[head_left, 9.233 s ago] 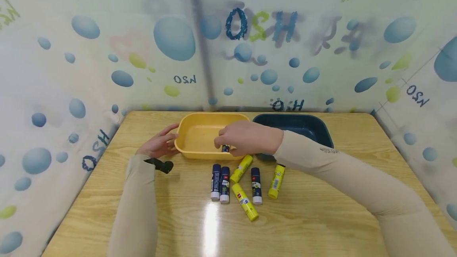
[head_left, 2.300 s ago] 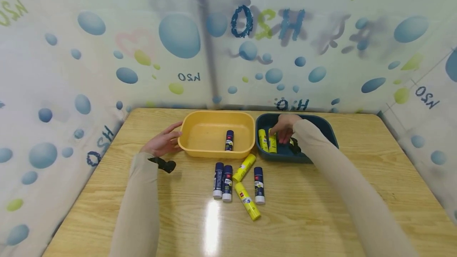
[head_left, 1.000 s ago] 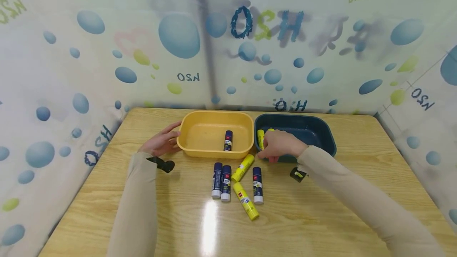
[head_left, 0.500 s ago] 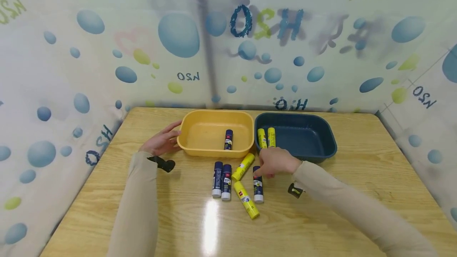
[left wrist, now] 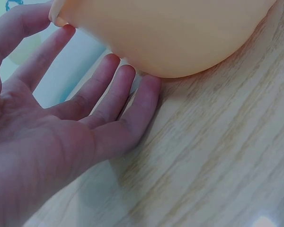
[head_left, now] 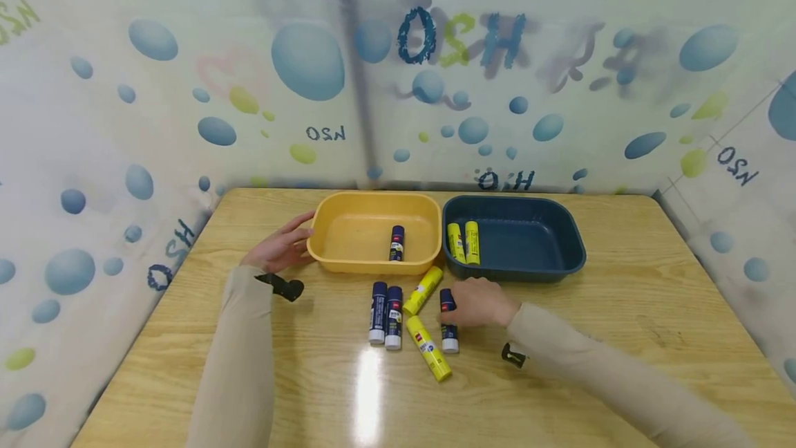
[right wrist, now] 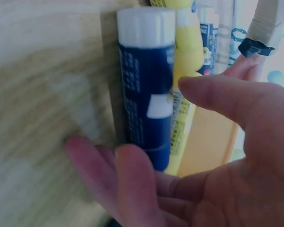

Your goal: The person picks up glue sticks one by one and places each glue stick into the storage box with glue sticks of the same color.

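My left hand [head_left: 278, 247] touches the left side of the yellow bin [head_left: 348, 267] with its fingertips, fingers extended, as the left wrist view shows. In the head view my right hand [head_left: 484, 301] is at a dark blue glue stick [head_left: 450, 339] with a white end, lying on the table. The right wrist view has thumb and fingers spread around that stick, not visibly closed on it. Two dark blue glue sticks [head_left: 394, 320] lie side by side to the left. Between them and my right hand lie a yellow glue stick [head_left: 429, 349] and another yellow glue stick [head_left: 423, 290].
The yellow bin holds one dark blue glue stick [head_left: 396, 243]. Against its right side stands a dark blue bin [head_left: 528, 274] with two yellow glue sticks [head_left: 472, 243] at its left end. A patterned wall [head_left: 385, 123] closes off the back of the wooden table [head_left: 311, 379].
Earlier, my right hand set a blue stick in the yellow bin, then a yellow stick in the dark bin. It has since come down to the blue stick on the table. The left hand stays put.
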{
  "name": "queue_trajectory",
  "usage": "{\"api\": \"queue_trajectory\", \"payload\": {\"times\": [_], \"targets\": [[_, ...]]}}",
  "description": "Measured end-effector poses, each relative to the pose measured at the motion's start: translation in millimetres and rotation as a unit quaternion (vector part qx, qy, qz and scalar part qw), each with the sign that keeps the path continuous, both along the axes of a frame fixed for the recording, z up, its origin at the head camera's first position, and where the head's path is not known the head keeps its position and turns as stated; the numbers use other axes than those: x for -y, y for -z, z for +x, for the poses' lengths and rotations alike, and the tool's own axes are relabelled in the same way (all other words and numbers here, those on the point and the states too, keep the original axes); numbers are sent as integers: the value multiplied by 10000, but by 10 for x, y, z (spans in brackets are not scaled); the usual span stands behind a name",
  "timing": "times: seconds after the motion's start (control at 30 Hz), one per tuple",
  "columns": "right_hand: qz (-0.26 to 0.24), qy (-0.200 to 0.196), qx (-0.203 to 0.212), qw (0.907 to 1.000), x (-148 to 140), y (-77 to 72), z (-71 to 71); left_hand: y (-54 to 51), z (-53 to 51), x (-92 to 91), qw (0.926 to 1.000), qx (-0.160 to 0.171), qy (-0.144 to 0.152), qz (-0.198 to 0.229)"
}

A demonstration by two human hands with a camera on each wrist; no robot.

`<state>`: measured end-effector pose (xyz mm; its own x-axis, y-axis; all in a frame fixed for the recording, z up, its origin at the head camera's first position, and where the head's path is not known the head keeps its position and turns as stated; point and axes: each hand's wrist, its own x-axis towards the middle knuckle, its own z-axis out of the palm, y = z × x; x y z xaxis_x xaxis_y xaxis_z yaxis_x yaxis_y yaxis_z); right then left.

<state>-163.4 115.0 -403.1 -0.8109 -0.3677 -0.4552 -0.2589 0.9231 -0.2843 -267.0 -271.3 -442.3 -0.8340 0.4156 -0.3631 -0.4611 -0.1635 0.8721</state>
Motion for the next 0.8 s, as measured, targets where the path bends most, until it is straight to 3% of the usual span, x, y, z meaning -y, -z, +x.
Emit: {"api": "queue_trajectory", "payload": {"times": [0.3, 0.8], "targets": [[-242, 558, 55, 9981, 57, 136, 47, -1, 1, -5, 9999, 67, -85, 16], [-687, 496, -177, 9962, 16, 211, 38, -6, 8, -10, 10000, 19, -9, 23]]}}
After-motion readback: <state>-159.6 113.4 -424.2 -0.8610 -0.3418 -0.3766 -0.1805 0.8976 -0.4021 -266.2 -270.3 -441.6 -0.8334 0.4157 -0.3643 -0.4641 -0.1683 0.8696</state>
